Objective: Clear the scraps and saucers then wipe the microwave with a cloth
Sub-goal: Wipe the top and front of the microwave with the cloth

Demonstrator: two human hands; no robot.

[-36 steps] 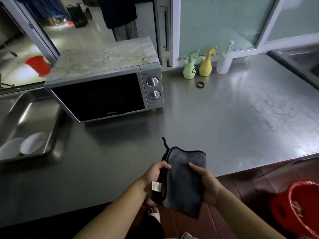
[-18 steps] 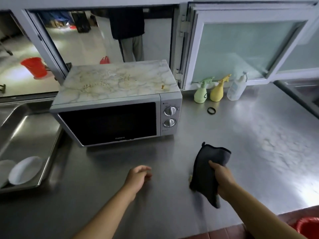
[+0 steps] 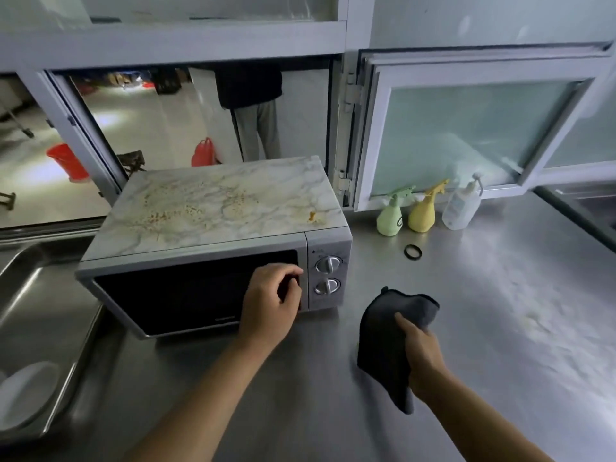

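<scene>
The microwave (image 3: 213, 248) is sitting on the steel tabletop (image 3: 483, 328), serving as the reference landmark. Its long axis is running left to right, skewed slightly so that its dark door is facing the person and a little to the left, and the control panel with two knobs (image 3: 328, 275) is occupying its right end. Its marble-patterned top is carrying scattered yellowish crumbs (image 3: 173, 211) and one larger scrap (image 3: 312, 216) near the right rear corner. The left hand (image 3: 271, 300) is reaching to the right edge of the door, its fingers (image 3: 290, 270) curling at that edge beside the knobs; whether they are actually gripping the door cannot be determined. The right hand (image 3: 421, 348) is positioned to the right of and in front of the microwave, its fingers and thumb gripping a dark grey cloth (image 3: 386, 341). The cloth is hanging with its long axis roughly vertical, its lower corner pointing down toward the tabletop. To the left of the microwave, a steel tray (image 3: 50, 295) is holding a white saucer (image 3: 26, 391) at its near end. To the right rear of the microwave, a green spray bottle (image 3: 390, 216), a yellow spray bottle (image 3: 422, 213) and a clear pump bottle (image 3: 461, 206) are standing in a row, with a black ring (image 3: 412, 252) lying just in front of them.
</scene>
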